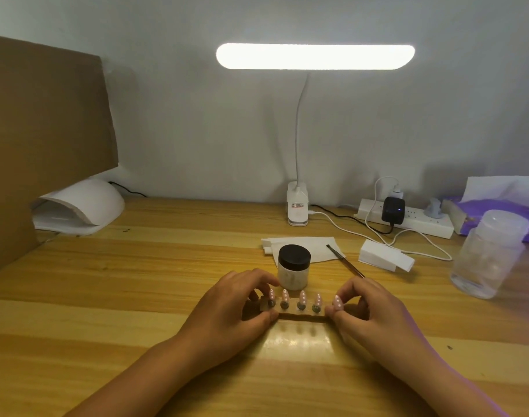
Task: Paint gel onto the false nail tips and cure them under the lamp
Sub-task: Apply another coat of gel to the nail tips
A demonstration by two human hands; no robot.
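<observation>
A clear holder strip (306, 311) carries several pale pink false nail tips (301, 297) standing upright in a row, low at the middle of the wooden table. My left hand (230, 311) pinches the strip's left end and my right hand (371, 308) pinches its right end. Just behind the strip stands a small jar with a black lid (293, 267). A thin brush (344, 260) lies across a white paper tissue (302, 248). The white curing lamp (79, 207) sits at the back left, its opening facing me.
A brown cardboard sheet (43, 121) leans over the curing lamp. A lit desk lamp (314, 56) on a clip base (297, 206) stands at the back. A power strip (407, 219) with cables, a white block (385, 258), a clear plastic jar (488, 254) and a purple tissue pack (497, 212) fill the right side.
</observation>
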